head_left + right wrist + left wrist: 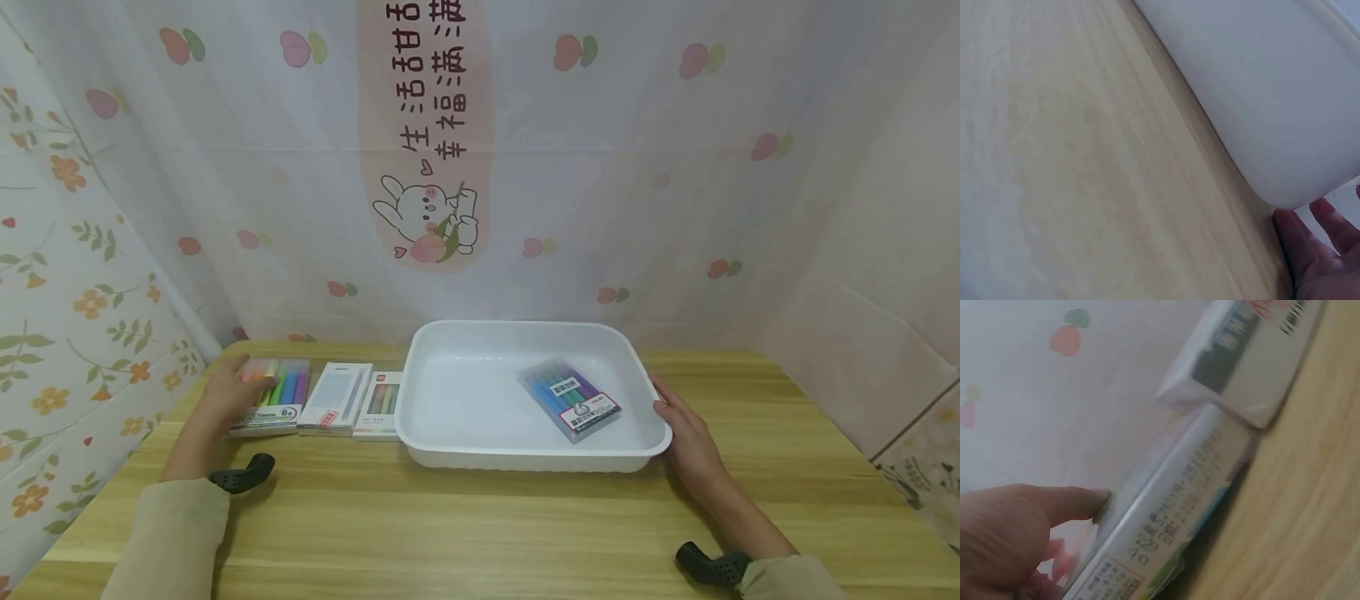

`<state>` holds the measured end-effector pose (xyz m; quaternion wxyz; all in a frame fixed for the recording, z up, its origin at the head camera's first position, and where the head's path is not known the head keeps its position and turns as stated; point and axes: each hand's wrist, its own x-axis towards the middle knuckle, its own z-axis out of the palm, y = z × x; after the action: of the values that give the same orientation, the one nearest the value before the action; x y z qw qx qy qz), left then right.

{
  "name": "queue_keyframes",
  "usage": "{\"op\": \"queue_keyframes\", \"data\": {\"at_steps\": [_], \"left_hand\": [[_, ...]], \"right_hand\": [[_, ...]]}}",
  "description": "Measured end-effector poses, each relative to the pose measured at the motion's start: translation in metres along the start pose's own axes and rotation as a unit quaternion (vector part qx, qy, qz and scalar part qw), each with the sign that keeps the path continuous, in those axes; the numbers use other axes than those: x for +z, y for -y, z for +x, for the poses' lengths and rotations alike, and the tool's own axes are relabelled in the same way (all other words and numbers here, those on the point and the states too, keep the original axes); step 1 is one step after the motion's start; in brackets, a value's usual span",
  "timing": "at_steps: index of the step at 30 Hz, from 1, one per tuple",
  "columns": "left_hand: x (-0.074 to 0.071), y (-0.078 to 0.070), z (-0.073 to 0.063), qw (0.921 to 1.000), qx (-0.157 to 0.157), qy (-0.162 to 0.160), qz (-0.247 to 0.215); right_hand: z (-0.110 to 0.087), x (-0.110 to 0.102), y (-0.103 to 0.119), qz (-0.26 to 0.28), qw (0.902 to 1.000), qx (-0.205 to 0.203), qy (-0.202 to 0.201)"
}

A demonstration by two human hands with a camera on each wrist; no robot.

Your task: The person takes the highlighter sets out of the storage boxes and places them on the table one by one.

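Note:
At the left end of the table, my left hand (pixel 228 392) holds a clear pack of coloured markers (pixel 281 400), its thumb over the top face and other fingers at the left side. The left wrist view shows a digit touching the face of the marker pack (pixel 1172 500), beside its printed edge. My right hand (pixel 690 437) touches the right side of a white plastic tray (pixel 465 400) with its fingers extended. The fingertips (pixel 1329 215) meet the outer corner of the tray (pixel 1260 125) close to the table. Inside the tray lies a slanted pack of blue, green and purple pens (pixel 566 396).
Next to the marker pack are a white box (pixel 336 398) and a smaller windowed box (pixel 378 406) with coloured sticks, close against the tray's left wall. A patterned curtain (pixel 637 167) hangs behind the wooden table (pixel 465 533). Black straps (pixel 712 564) sit at both wrists.

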<state>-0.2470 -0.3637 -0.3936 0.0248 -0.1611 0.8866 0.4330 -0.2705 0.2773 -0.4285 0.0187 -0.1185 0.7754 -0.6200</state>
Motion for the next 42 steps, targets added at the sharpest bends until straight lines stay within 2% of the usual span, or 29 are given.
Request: {"op": "queue_keyframes", "data": {"at_steps": [4, 11, 16, 22, 28, 42], "left_hand": [[0.001, 0.0, 0.002, 0.9994, -0.004, 0.0, 0.035], [0.003, -0.001, 0.007, 0.9981, -0.006, 0.008, 0.06], [0.006, -0.004, 0.006, 0.9935, 0.027, -0.003, 0.111], [0.009, -0.004, 0.007, 0.9863, 0.051, -0.008, 0.157], [0.011, -0.004, 0.006, 0.9845, 0.058, -0.01, 0.165], [0.019, -0.007, 0.006, 0.9807, 0.071, -0.025, 0.18]], "right_hand": [[0.0, 0.0, 0.0, 0.002, 1.0, 0.004, -0.003], [0.001, 0.0, 0.001, 0.01, 0.9999, -0.005, -0.003], [0.001, 0.0, 0.002, 0.017, 0.9998, -0.009, -0.004], [0.001, 0.001, 0.001, 0.027, 0.9995, -0.015, -0.001], [0.003, 0.002, 0.001, 0.021, 0.9995, -0.023, -0.004], [0.0, 0.002, 0.002, 0.019, 0.9998, -0.003, -0.011]]}}
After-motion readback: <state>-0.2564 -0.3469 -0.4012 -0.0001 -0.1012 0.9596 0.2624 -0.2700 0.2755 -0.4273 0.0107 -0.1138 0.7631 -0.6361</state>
